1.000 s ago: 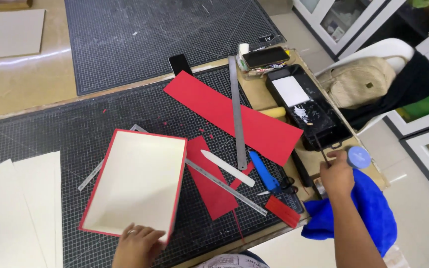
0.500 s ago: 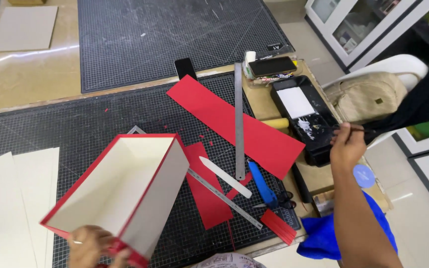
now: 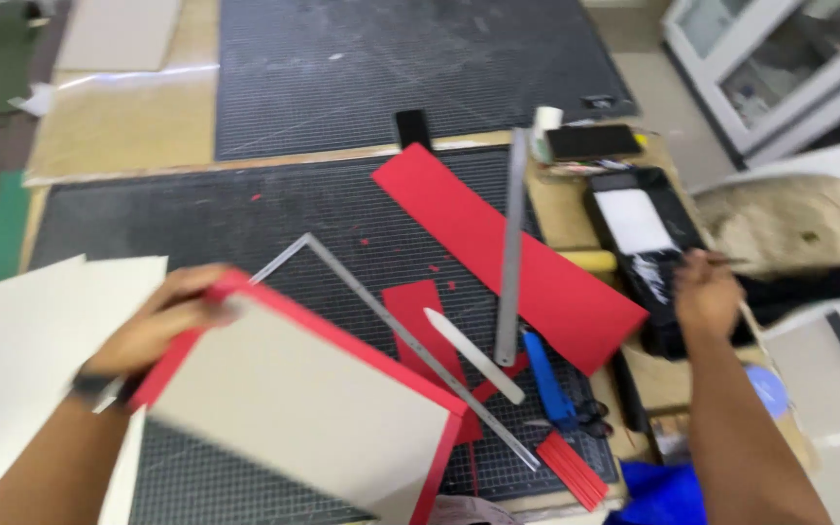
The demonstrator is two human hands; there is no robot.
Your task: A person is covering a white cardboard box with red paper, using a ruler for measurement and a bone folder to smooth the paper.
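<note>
Left hand (image 3: 162, 321): gripping the upper left edge of the red-edged board (image 3: 308, 408), which is tilting over the cutting mat (image 3: 274, 209).
Right hand (image 3: 707, 292): closing around a thin dark tool over the black tray (image 3: 639, 258); the tool is too blurred to identify.
Red strip (image 3: 507, 253): lying between the hands, a steel ruler (image 3: 511, 248) crossing it.
White sheets (image 3: 26, 331): lying left of the left hand.
</note>
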